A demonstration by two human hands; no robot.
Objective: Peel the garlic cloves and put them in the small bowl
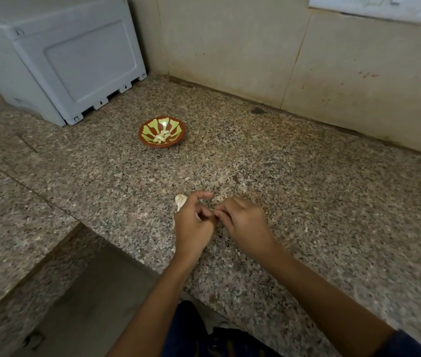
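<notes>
Speckled granite counter [307, 191] bears a white papery garlic bulb [180, 200] just beside the left hand [194, 219]; both hands' curled fingertips meet, the right hand [243, 222] seemingly pinching a hidden clove. The bulb's long axis runs towards the camera. Peeled pale cloves [161, 136] fill the red-and-green patterned small bowl [150, 140] farther back.

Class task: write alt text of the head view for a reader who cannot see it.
Two hands, left hand and right hand, meet fingertip to fingertip over a speckled granite counter, beside unpeeled garlic. Farther back, a small red-and-yellow bowl holds peeled cloves.
</notes>
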